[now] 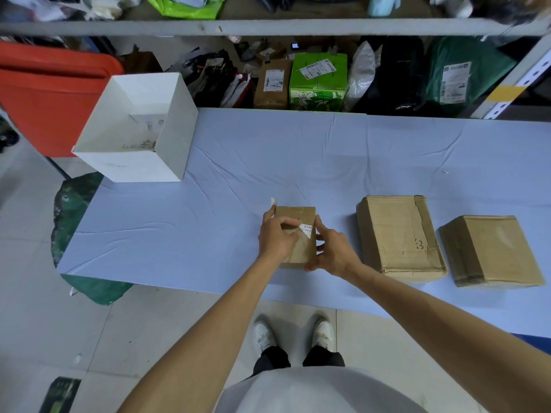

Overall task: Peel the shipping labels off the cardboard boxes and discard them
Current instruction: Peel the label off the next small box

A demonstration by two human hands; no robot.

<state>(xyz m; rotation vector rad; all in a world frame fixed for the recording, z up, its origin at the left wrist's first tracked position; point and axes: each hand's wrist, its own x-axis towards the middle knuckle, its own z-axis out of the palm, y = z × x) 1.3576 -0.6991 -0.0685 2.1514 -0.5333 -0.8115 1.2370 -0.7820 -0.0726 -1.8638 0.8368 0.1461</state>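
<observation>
A small cardboard box (299, 217) stands on the blue-covered table (208, 222) near its front edge. A white shipping label (307, 228) remains partly stuck on the box's top. My left hand (275, 236) lies over the box's left side, its fingers pinching the label's torn edge; a white scrap (273, 201) sticks up behind the fingers. My right hand (332, 248) grips the box's right side, steadying it. Two larger cardboard boxes (399, 236) (492, 251) sit to the right with no labels visible on top.
An open white box (167, 135) with paper scraps inside sits at the table's back left. Shelving behind holds parcels, a green carton (319, 81) and bags. A red bin (50, 96) stands far left. A green bag (77, 204) lies under the table's left edge.
</observation>
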